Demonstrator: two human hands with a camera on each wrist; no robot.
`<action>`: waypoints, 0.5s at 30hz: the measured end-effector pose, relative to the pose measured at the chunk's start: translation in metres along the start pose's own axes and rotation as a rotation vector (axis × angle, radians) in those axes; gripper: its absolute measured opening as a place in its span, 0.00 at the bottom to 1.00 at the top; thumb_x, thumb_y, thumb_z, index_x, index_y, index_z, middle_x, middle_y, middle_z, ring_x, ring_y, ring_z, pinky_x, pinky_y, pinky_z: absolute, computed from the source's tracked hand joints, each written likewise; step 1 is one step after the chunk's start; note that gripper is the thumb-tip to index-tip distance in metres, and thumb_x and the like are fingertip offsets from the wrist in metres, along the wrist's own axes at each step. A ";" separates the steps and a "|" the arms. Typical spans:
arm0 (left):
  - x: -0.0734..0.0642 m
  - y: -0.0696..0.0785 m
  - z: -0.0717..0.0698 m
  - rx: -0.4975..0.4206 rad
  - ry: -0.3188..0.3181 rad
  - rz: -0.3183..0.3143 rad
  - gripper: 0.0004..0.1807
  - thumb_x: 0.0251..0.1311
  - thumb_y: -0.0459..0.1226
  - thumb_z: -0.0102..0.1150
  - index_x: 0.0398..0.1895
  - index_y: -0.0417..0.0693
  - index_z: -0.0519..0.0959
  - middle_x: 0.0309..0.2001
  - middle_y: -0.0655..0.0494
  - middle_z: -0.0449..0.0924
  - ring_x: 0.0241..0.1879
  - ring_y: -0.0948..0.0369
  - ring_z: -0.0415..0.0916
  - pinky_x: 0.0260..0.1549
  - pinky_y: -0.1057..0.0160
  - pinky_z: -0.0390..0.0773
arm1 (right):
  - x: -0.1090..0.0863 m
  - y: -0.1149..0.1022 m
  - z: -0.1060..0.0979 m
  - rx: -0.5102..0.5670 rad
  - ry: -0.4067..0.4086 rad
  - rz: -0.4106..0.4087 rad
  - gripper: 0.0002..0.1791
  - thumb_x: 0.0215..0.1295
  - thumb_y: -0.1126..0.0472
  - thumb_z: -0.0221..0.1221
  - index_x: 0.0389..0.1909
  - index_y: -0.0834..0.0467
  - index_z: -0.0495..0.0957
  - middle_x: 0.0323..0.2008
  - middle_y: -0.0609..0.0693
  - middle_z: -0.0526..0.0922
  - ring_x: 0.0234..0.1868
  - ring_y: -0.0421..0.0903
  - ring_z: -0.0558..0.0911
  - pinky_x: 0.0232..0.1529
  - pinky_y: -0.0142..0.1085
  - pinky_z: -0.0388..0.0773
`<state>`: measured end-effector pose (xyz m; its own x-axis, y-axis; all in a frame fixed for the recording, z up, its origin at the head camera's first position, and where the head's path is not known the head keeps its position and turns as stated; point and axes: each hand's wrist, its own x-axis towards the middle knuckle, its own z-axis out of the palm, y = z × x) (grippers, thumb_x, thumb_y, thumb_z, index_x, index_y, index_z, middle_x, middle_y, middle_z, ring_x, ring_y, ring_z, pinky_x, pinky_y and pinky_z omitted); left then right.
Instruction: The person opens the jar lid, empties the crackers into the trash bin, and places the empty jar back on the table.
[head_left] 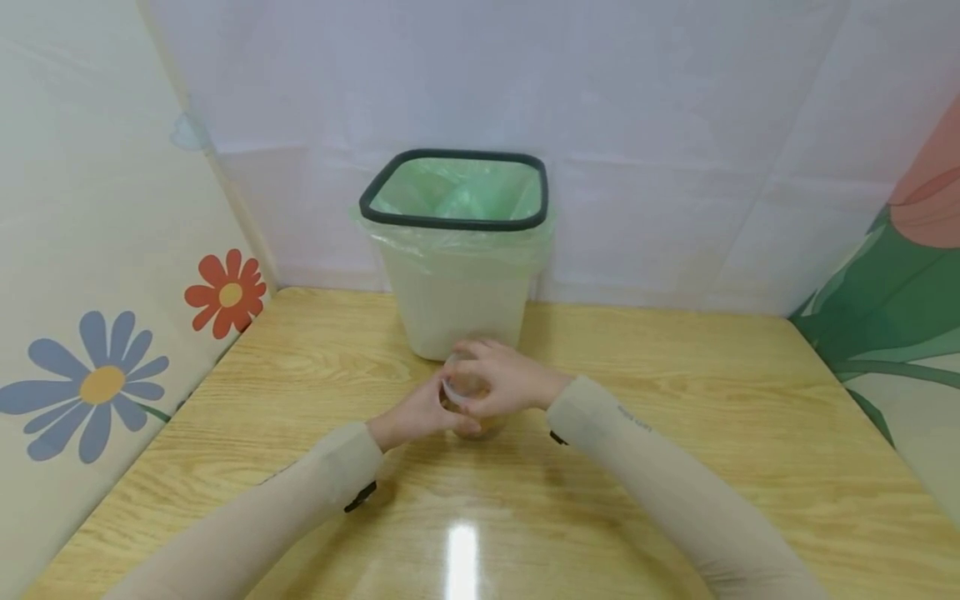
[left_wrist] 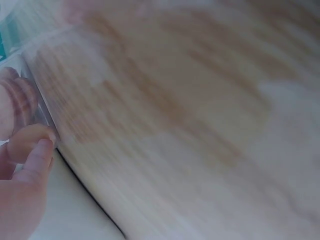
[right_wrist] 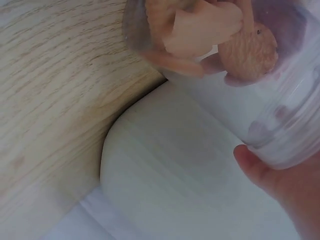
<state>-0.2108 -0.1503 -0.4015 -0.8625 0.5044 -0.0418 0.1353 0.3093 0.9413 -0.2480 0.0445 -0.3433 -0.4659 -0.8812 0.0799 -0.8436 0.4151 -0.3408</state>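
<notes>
A clear plastic jar (right_wrist: 215,107) stands between both hands in front of the bin. Inside it, at the base end, lie several brown, round, wafer-like pieces (right_wrist: 247,52). My left hand (head_left: 420,412) grips the body of the jar from the left, thumb toward me. From the right, my right hand (head_left: 513,379) is curled around the jar's top, and a fingertip presses at the edge of its clear rim in the right wrist view. The fingers hide much of the jar in the head view.
A pale waste bin (head_left: 461,292) with a dark rim ring (head_left: 453,223) and a green liner bag (head_left: 487,187) stands right behind the jar. The wooden table (head_left: 675,400) meets a white cloth at the back and flower-printed panels at the sides.
</notes>
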 end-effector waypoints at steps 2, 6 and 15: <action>0.000 0.000 0.000 -0.006 -0.001 -0.002 0.48 0.60 0.33 0.70 0.78 0.44 0.51 0.72 0.45 0.64 0.67 0.48 0.66 0.65 0.45 0.68 | 0.000 0.001 0.000 0.016 0.002 -0.005 0.28 0.64 0.56 0.62 0.65 0.56 0.76 0.70 0.68 0.65 0.71 0.66 0.64 0.69 0.61 0.63; 0.000 -0.001 -0.001 -0.014 -0.003 -0.009 0.48 0.60 0.33 0.70 0.78 0.44 0.51 0.73 0.46 0.63 0.69 0.48 0.64 0.66 0.44 0.66 | 0.000 0.001 -0.001 0.033 0.008 -0.016 0.28 0.63 0.56 0.61 0.65 0.57 0.76 0.70 0.68 0.65 0.71 0.66 0.64 0.69 0.62 0.63; 0.001 -0.001 0.000 -0.011 -0.020 0.021 0.49 0.60 0.32 0.69 0.79 0.45 0.49 0.74 0.46 0.62 0.70 0.47 0.63 0.68 0.44 0.65 | 0.001 0.005 -0.001 0.074 0.006 -0.029 0.28 0.62 0.58 0.60 0.65 0.58 0.76 0.70 0.68 0.65 0.71 0.66 0.64 0.70 0.61 0.61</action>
<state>-0.2115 -0.1506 -0.4026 -0.8496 0.5266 -0.0289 0.1473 0.2895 0.9458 -0.2528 0.0459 -0.3438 -0.4436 -0.8911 0.0959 -0.8345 0.3717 -0.4067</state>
